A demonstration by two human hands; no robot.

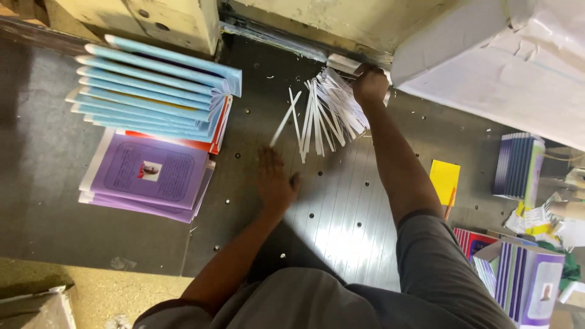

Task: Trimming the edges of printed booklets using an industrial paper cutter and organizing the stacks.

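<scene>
Here the white paper strips (326,113) lie fanned on the dark metal bench (341,207), right under the edge of the cutting machine (365,24). The right hand (370,84) is clenched around their upper ends, close to the machine's slot. The left hand (275,180) is blurred, fingers loose, holding nothing, just beside one stray strip (284,120). Stacked blue booklets (152,85) and purple booklets (149,173) sit well apart. Likely risk: the gripping hand sits near the blade edge, and loose strips could scatter off the bench

top: grey, short-sleeved | forearms: bare | hands: bare, no gloves
</scene>
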